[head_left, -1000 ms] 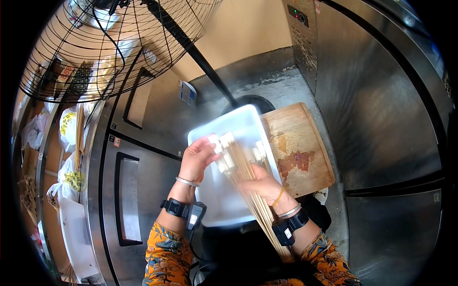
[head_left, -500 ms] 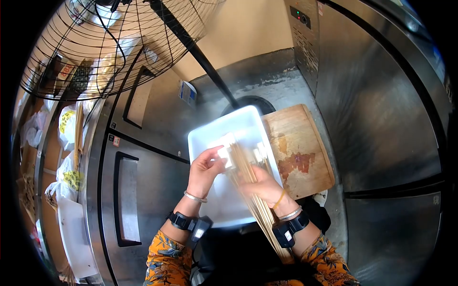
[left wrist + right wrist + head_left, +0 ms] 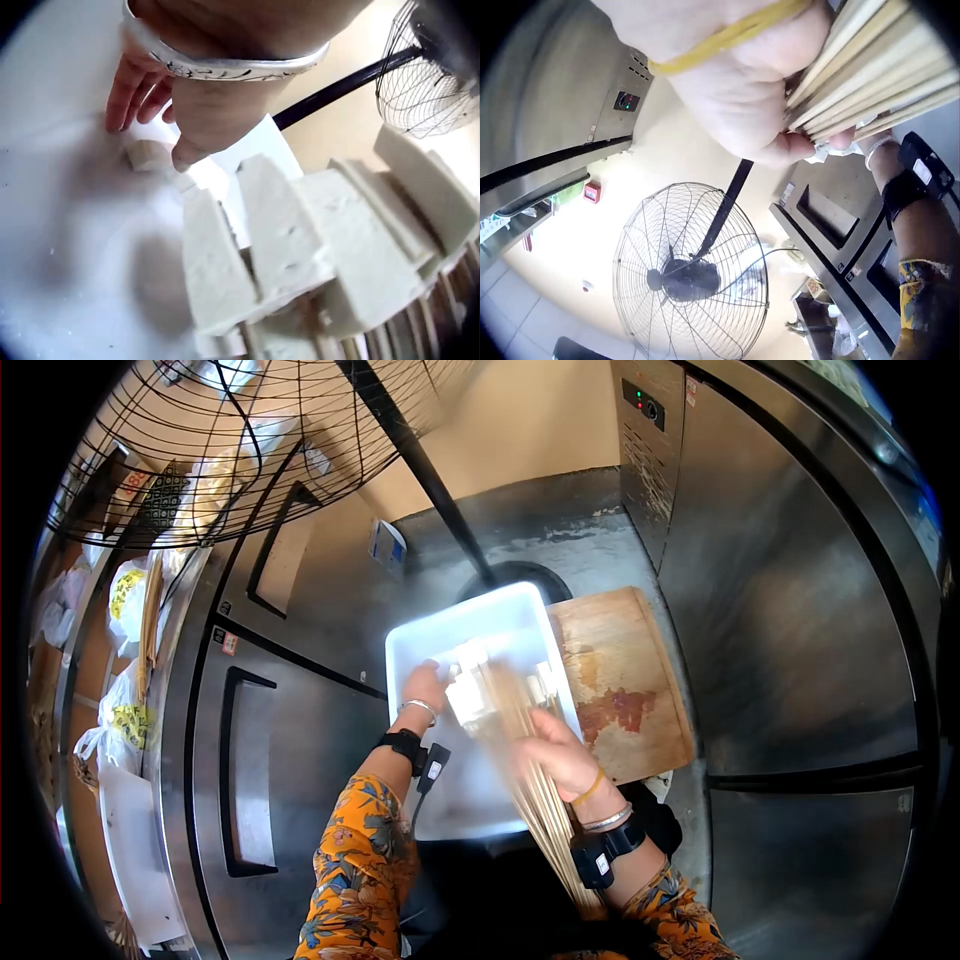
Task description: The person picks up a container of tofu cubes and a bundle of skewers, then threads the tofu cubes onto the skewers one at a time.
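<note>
My right hand [image 3: 562, 760] grips a bundle of thin wooden skewers [image 3: 548, 810], with white blocks [image 3: 470, 695] on their far ends, over a white tub [image 3: 440, 815]. Inside the tub's left part is my left hand [image 3: 425, 685], away from the bundle. The left wrist view shows the left hand [image 3: 180, 105] with thumb and fingers apart around a small pale piece [image 3: 146, 155]; whether they touch it is unclear. White blocks [image 3: 281, 232] on skewers fill the foreground there. In the right wrist view, skewers [image 3: 877, 67] run through the right hand [image 3: 735, 97].
More white-tipped skewers [image 3: 545, 678] lie at the tub's right side. A stained wooden board [image 3: 625, 670] adjoins the tub on the right. A caged fan [image 3: 250, 450] stands behind, above left. Steel cabinets [image 3: 790, 590] flank both sides, with bagged goods [image 3: 122, 715] on left shelves.
My left hand has moved off the white blocks, left and down into the tub. The right hand still grips the bundle in nearly the same place. The head view has shifted slightly.
</note>
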